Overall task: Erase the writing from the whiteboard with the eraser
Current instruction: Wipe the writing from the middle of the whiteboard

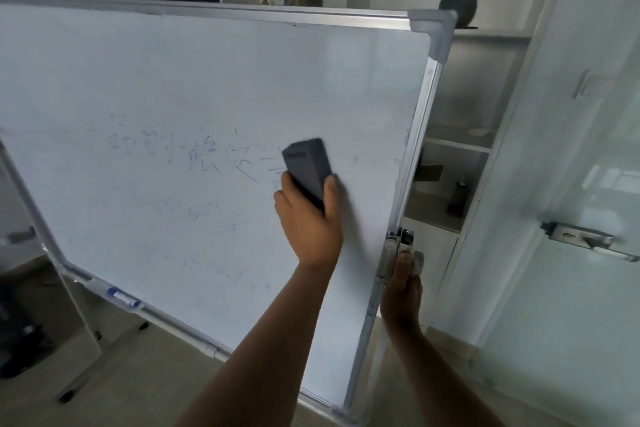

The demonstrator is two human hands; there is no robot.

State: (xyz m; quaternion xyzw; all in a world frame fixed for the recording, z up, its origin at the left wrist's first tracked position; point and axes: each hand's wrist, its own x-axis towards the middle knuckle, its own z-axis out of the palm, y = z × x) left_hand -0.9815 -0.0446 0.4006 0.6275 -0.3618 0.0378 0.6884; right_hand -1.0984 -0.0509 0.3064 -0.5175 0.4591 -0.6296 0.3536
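While the left hand (308, 218) gripped the dark grey block eraser (308, 170) against the white aluminium-framed whiteboard (207, 80), faint blue writing (194, 152) remained leftward and below; the right hand (403, 291) clasped the frame's edge.

White shelves (460, 149), glass door (588, 184), pale wood floor (156, 374).

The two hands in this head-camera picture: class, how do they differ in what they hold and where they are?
The left hand grips the dark eraser against the whiteboard face, by the faint blue writing; the right hand holds the board's right frame edge, with no tool. The left reaches higher; the right sits lower. Both touch the board.
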